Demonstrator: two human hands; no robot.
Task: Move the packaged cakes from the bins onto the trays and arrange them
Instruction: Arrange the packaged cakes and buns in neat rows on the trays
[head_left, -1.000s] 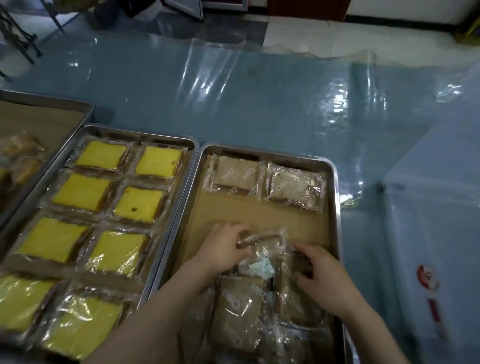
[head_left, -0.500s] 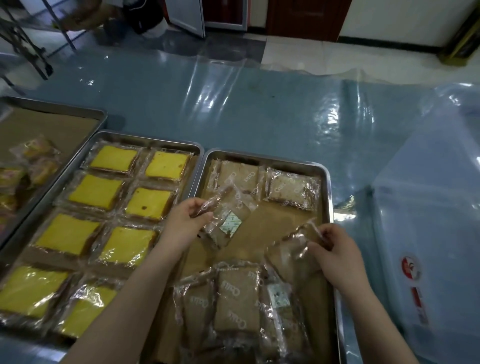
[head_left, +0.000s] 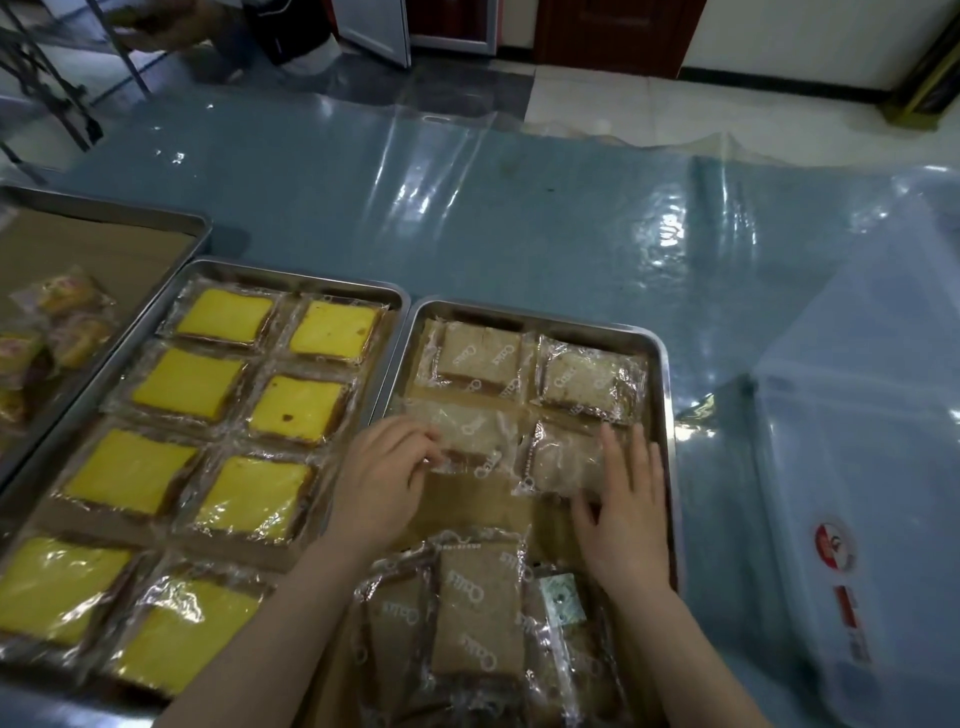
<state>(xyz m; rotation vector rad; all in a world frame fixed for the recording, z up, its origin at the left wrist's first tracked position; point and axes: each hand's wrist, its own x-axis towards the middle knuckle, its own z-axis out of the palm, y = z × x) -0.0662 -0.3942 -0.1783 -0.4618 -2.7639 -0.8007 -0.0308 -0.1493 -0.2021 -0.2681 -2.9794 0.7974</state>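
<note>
- While both grips work over the brown-cake tray (head_left: 540, 316), the left grip (head_left: 387, 478) is clenched on a wrapped brown cake, with its fingers curled and pinching the wrapper's near left edge.
- That left packet (head_left: 467, 434) lies flat in the tray's second row from the far end, on the left side.
- The right grip (head_left: 623, 509) is released — its fingers lie straight and flat on the right part of the right packet (head_left: 558, 460), and the thumb is spread toward the tray's near end.
- The right packet sits beside the left one in the same row; whether the two wrappers overlap I cannot tell.
- Two more wrapped brown cakes, the far-left packet (head_left: 478, 358) and the far-right packet (head_left: 587, 382), lie side by side at the tray's far end.
- At the near end of the tray a loose pile of brown packets (head_left: 483, 613) overlaps, with a small white sachet (head_left: 558, 597) showing just to its right.
- Brown paper (head_left: 467, 506) lines the tray floor between the second row and the pile.
- Left of the brown-cake tray, rim against rim, the yellow-cake tray (head_left: 291, 270) holds eight wrapped yellow cakes (head_left: 298, 410) in two columns.
- Further left, a third tray (head_left: 130, 210) holds small wrapped cakes (head_left: 62, 296).
- Right of the brown-cake tray stands a translucent bin (head_left: 857, 467) with a red-and-white label.
- Beyond the tray's far end the blue tabletop (head_left: 519, 208) shines under a clear plastic sheet.
</note>
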